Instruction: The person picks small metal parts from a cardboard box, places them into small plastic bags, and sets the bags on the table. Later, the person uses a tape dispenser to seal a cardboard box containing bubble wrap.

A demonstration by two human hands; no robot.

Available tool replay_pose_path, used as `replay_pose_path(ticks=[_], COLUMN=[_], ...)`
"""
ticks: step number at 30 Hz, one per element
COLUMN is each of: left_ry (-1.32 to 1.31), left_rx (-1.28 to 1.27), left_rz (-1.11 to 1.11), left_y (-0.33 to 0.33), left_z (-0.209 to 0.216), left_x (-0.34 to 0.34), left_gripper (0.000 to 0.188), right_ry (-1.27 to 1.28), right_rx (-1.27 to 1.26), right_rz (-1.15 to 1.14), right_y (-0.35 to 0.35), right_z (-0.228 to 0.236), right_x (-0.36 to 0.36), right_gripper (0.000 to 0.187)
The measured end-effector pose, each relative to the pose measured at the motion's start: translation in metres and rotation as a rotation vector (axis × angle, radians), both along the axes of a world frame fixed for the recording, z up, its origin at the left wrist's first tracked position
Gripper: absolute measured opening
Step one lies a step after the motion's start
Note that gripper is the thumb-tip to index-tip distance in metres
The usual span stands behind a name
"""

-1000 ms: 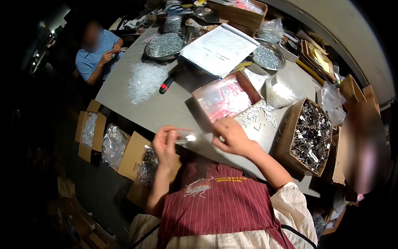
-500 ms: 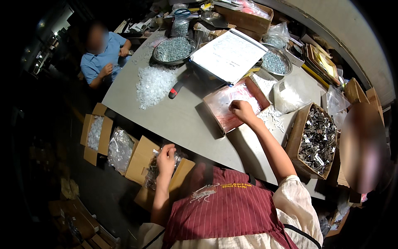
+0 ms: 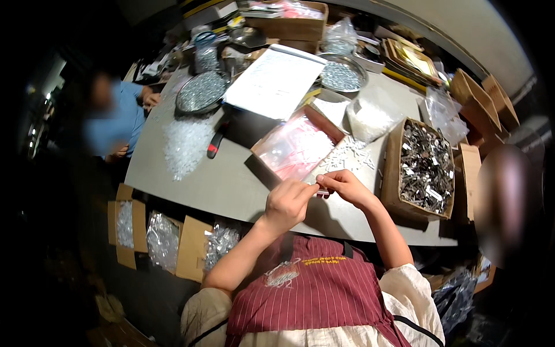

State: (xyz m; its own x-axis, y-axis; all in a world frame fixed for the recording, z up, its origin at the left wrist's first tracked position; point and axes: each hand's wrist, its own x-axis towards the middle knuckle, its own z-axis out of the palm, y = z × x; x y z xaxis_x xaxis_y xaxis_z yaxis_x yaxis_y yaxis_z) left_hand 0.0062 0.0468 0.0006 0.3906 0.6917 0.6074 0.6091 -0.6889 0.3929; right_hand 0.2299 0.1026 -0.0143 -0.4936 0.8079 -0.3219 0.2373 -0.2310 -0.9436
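yellow lettering (image 3: 325, 260) is noted in two lines across the maroon striped apron (image 3: 315, 295), above and to the right of a printed figure (image 3: 281, 276). the white sheet (image 3: 275, 84) on the table (image 3: 191, 194) carries faint rows of writing (image 3: 276, 66), too small to read.

Head view. My left grip (image 3: 287, 202) and right grip (image 3: 348, 187) meet above the near side of the counter (image 3: 225, 186), fingertips pinching a small pale-and-red piece (image 3: 322, 191); mostly hidden by fingers. Just beyond: open box (image 3: 325, 123) holding clear plastic (image 3: 277, 153) and red strips (image 3: 300, 161). Loose white pieces (image 3: 352, 155) lie beside it. Right: carton (image 3: 392, 173) full of dark metal parts (image 3: 426, 166). Left of the open box: red-and-black handle (image 3: 214, 146), then heap of translucent bits (image 3: 188, 147). Farther back: written sheets (image 3: 274, 81) between two round dishes (image 3: 196, 110) of silvery pieces (image 3: 200, 91). Far left: a person in blue (image 3: 124, 118).
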Motion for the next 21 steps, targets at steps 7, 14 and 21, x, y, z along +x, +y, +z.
replay_pose_path(ticks=[7,14,21], left_ry=[-0.445,-0.5,-0.221], left_rx=[-0.573,-0.834,-0.503], left_rz=[-0.049,-0.059,-0.072], left_y=[-0.014,-0.011,-0.012], left_z=[-0.002,-0.005,-0.006], left_x=[0.034,0.05,0.059], left_gripper=[0.009,0.019,0.021], right_ry=[0.144,0.29,-0.173], right_rx=[0.204,-0.06,0.782], right_rz=[-0.034,-0.21,-0.199], right_y=[-0.06,-0.093,-0.089], right_z=[0.012,-0.015,0.035], right_x=[0.034,0.042,0.055], right_gripper=[0.046,0.03,0.044])
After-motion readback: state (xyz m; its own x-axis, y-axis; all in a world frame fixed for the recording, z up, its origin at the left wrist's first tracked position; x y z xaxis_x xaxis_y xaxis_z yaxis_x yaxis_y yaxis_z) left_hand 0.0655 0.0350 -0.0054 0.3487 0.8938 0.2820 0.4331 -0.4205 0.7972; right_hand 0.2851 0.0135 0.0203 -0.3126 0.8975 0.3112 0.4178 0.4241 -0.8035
